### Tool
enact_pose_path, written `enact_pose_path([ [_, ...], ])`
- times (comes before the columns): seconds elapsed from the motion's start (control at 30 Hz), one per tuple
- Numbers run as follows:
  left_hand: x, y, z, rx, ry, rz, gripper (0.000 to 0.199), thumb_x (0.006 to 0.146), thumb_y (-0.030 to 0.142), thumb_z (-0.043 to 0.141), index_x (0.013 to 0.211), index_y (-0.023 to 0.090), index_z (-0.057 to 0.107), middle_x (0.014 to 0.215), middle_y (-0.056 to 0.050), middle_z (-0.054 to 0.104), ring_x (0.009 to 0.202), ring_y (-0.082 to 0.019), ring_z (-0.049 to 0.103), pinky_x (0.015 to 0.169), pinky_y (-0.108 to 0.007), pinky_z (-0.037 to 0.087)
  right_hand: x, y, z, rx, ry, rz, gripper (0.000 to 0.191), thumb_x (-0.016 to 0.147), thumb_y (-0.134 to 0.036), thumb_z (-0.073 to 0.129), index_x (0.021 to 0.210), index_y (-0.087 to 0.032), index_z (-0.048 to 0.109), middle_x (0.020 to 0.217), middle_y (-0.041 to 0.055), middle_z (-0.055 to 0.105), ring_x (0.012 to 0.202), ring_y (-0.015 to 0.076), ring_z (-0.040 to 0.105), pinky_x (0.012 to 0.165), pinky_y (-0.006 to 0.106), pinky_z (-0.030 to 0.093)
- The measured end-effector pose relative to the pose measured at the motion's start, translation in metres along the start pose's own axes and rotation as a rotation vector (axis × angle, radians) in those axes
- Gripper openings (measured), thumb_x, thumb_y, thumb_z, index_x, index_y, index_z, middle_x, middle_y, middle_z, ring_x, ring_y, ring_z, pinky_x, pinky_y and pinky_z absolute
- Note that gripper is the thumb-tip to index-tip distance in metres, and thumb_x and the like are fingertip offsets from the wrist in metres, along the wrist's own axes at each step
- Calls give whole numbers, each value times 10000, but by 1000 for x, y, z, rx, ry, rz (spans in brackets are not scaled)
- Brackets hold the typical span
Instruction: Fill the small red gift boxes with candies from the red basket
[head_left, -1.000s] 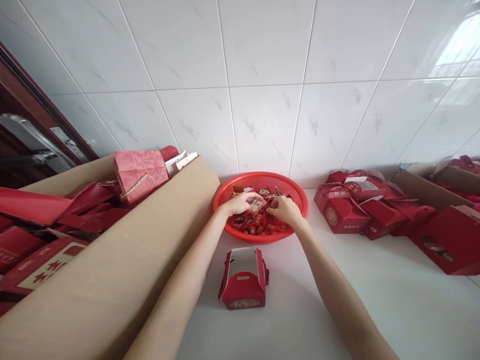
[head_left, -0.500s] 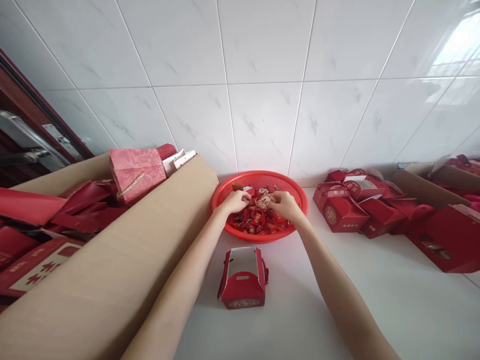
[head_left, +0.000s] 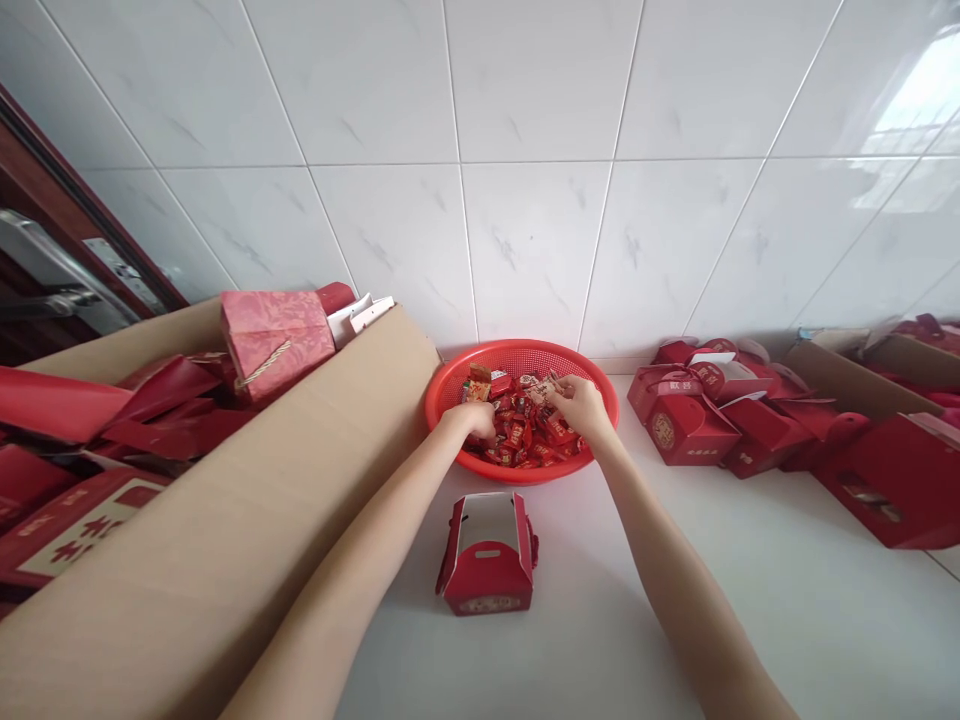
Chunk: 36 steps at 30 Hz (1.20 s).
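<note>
"Since the earlier frame, my left hand (head_left: pixel 471 420) has dipped lower into the wrapped sweets (head_left: pixel 517 435), while my right hand (head_left: pixel 580 402) has drawn slightly toward the basket's right rim with the pale packet (head_left: pixel 543 390)."

"How do your fingers stand?"

"Right: narrowed, pinching the pale packet. Left: curled, tips hidden; I cannot tell whether they hold anything."

"And the layout?"

"Sweets and packet lie within the rim of the red basket (head_left: pixel 517 472), at the rear edge of the white table (head_left: pixel 600 620). Nearer the table's front stands the open box (head_left: pixel 489 582), its top uncovered."

"What could fail?"

"Three faults, in my judgement. So slight a pinch may let the packet slip. Digging too hard beside the left rim may push sweets over it. My left forearm, close to the open box, could knock it askew if swept inward."
</note>
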<state>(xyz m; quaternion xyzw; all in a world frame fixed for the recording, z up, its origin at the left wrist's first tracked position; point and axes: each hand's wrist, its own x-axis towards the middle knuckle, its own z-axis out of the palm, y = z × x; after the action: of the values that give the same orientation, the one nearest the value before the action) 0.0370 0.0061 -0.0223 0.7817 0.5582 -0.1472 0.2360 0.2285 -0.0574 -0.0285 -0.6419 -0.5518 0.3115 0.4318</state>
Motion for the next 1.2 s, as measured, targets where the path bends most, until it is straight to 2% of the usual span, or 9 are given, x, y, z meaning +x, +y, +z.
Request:
enact_pose_path([
  [0.07,-2,-1,0,-7,-12,9,218,532,269,810,689,180,687,711,-71,701,794,-271,670,665,-304,512,0,1,0,7,10,5,254,820,-225,606,1068,-180,636,868,48,719,620,173,683,648,290,507],
  [0.13,-5,-1,0,-24,-51,20,202,536,276,811,626,183,656,663,-58,677,747,-258,660,645,-307,504,1,1,0,-30,27,-1,371,822,-235,628,1188,-175,614,1003,79,727,741,183,707,755,311,529],
  [0.27,-11,1,0,-69,-157,41,257,510,303,838,623,192,637,653,-33,673,671,-228,641,593,-294,493,1,1,0,-87,35,0,394,821,-251,635,1206,-168,615,1162,123,689,923,219,705,849,346,526],
  [0.4,-12,4,0,-36,-128,79,348,459,294,854,730,202,656,756,-25,708,724,-222,652,585,-260,477,1,2,1,-76,9,-21,298,810,-232,632,1103,-177,651,1121,107,705,945,225,703,860,353,525],
  [0.57,-12,8,2,-28,-129,121,363,506,239,792,850,224,677,820,-22,720,726,-215,663,571,-244,462,3,3,2,-62,21,-79,166,798,-213,632,958,-197,673,1039,70,734,953,219,708,907,353,509],
  [0.67,-10,8,4,-36,-188,120,354,529,239,760,874,223,681,816,-25,720,721,-217,665,566,-248,467,3,3,2,-52,13,-80,164,799,-216,631,956,-197,676,1050,71,738,955,225,708,898,361,515],
  [0.8,-5,4,6,-79,-257,149,521,507,228,751,1025,234,691,945,-34,744,765,-223,677,585,-249,484,2,4,2,-32,6,-85,162,796,-230,636,947,-202,685,1060,69,743,946,224,710,860,350,530],
  [1.03,-6,1,6,-38,-172,144,690,427,221,813,1109,273,719,1164,-71,740,910,-257,684,590,-219,464,2,5,3,-69,22,-137,117,792,-196,633,891,-200,696,989,63,761,994,220,701,876,328,518],
  [1.2,-10,3,7,-91,-211,135,723,467,218,791,1182,278,702,1085,-66,758,786,-224,687,546,-220,460,3,6,4,-81,19,-147,104,796,-204,632,874,-204,702,960,59,765,978,223,702,892,339,515],
])
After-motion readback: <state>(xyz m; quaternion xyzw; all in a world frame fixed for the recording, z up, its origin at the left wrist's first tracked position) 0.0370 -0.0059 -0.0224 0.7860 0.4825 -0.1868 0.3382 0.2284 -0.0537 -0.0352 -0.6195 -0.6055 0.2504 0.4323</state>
